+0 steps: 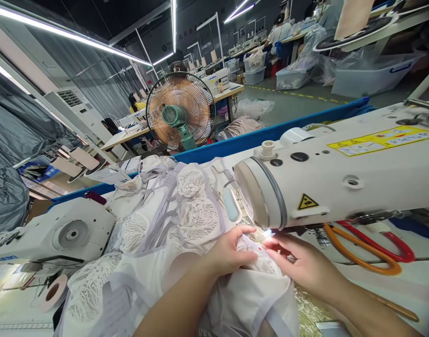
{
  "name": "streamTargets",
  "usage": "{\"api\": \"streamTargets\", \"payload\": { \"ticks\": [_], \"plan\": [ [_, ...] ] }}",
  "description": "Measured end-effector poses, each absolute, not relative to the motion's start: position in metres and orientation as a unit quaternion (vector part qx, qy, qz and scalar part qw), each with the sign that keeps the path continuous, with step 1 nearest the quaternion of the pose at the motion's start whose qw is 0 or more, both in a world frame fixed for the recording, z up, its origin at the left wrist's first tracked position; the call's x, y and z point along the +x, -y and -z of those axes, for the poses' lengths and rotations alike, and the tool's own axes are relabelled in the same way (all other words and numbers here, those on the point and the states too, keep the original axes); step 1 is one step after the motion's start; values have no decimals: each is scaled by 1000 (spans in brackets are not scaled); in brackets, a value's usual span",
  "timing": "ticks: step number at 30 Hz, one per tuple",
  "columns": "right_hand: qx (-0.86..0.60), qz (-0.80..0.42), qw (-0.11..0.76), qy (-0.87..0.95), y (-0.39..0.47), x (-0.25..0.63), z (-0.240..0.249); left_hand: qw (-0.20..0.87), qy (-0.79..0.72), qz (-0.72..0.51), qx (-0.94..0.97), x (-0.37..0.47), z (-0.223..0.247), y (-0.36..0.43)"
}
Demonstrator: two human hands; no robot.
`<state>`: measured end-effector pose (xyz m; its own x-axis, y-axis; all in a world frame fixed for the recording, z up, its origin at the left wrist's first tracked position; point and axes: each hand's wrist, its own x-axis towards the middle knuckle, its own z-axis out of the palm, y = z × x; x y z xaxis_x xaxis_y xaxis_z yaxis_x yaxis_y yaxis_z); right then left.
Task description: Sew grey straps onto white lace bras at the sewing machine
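Under the head of a white sewing machine (320,187), a white lace bra (256,290) lies between my two hands. My left hand (228,252) grips its lace edge, thumb and fingers pinching the cloth. On the right, my right hand (295,257) pinches the same lace close to the lit needle area, which the machine head mostly hides. A small red spot shows on the lace between the hands. More white lace bras (196,215) with pale lilac bands are heaped to the left and behind, some joined in a string.
Orange-handled scissors (362,250) and a red-handled tool (393,243) lie under the machine arm at right. A second sewing machine (53,231) and a tape roll (55,292) stand at left. Behind a blue table edge (232,140) is a large fan (181,112).
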<state>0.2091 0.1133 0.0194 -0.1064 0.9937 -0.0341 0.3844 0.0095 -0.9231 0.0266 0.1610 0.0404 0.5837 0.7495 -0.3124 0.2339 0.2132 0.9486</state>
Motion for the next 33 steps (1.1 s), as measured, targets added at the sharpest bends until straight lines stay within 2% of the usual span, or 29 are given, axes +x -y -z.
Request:
{"api": "streamTargets", "payload": {
  "ticks": [6,16,20,23,26,30,33],
  "plan": [
    [-527,-326,347,704,-112,207,-21,647,-404,-188,619,27,-43,-160],
    [-558,-349,348,668,-112,212,-27,559,-390,-209,701,25,-42,-163],
    [-523,-376,317,696,-84,215,-34,527,-387,-206,728,24,-44,-161],
    [-504,-386,301,712,-51,217,-31,460,-372,-202,780,26,-43,-157],
    [-522,-333,316,719,-23,220,-20,409,-369,-181,815,29,-44,-154],
    [-550,-198,277,763,-6,226,-1,406,-370,-151,822,20,-69,-149],
    [-524,-117,276,797,-6,221,10,314,-423,-214,823,-5,-99,-137]
  ]
}}
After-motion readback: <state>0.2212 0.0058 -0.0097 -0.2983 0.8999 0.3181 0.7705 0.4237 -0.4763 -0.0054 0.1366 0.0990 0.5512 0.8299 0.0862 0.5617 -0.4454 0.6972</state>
